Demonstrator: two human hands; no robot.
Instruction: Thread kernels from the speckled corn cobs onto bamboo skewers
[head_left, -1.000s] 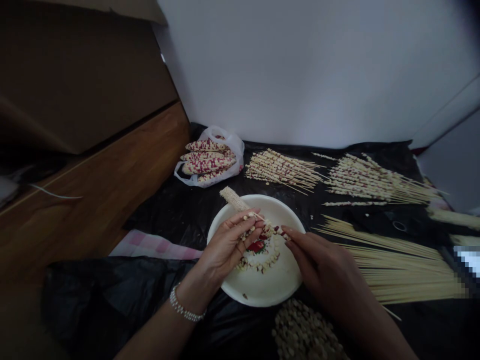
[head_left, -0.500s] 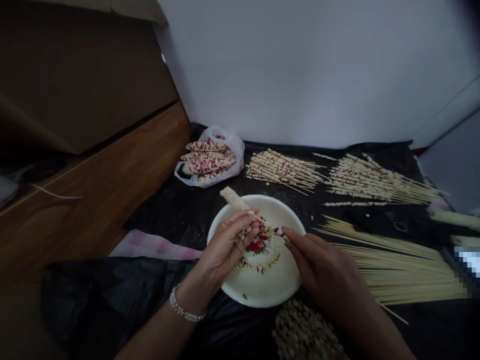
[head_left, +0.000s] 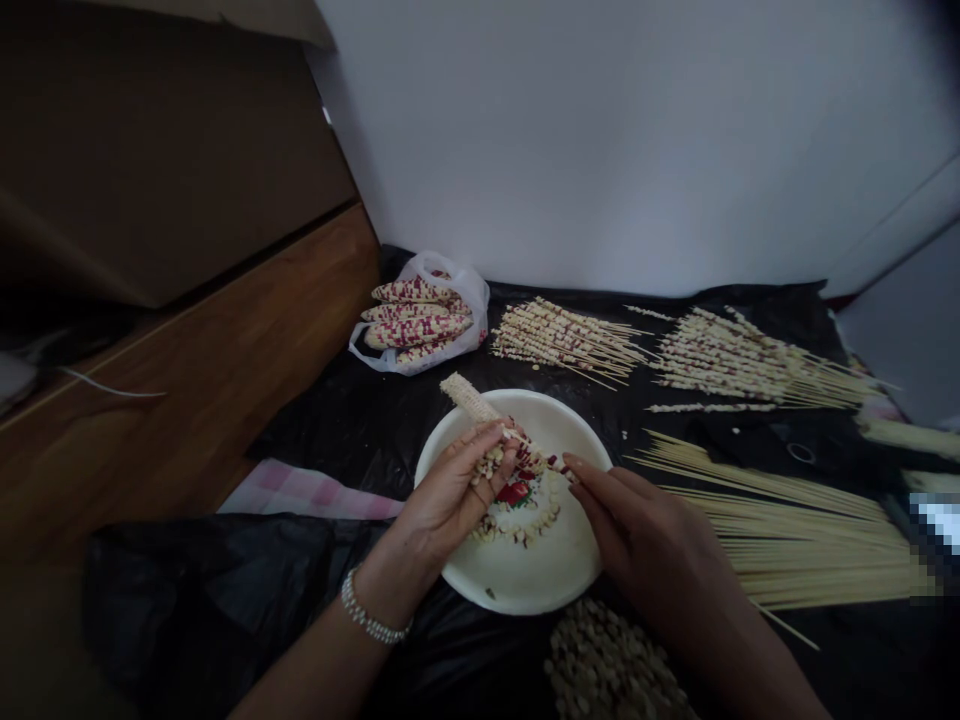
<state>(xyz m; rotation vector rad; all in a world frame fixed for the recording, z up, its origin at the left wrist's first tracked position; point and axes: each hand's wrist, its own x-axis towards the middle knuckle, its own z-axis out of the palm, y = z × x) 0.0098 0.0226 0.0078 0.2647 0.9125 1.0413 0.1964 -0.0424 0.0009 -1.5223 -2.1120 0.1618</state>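
Note:
My left hand (head_left: 454, 490) is curled around loose corn kernels (head_left: 491, 463), its thumb and fingertips pinching at the tip of a thin skewer (head_left: 556, 463). My right hand (head_left: 637, 510) grips that skewer, which carries a few dark red and pale kernels near the fingers. Both hands are over a white basin (head_left: 525, 585) with loose kernels and a red flower pattern inside. A partly stripped corn cob (head_left: 469, 395) lies across the basin's far rim, its bare end sticking out beyond my left hand. Its near part is partly hidden by the fingers.
A plastic bag (head_left: 474, 290) of speckled corn cobs stands behind the basin. Two piles of kernel-threaded skewers (head_left: 559, 335) lie at back right. Bare skewers (head_left: 810, 540) spread out at right. Black plastic sheeting (head_left: 322, 430) covers the surface, against a white wall (head_left: 600, 150).
My left thumb and fingertips have shifted slightly along the skewer's tip, with kernels in the palm showing a bit more. The right hand stays nearly still.

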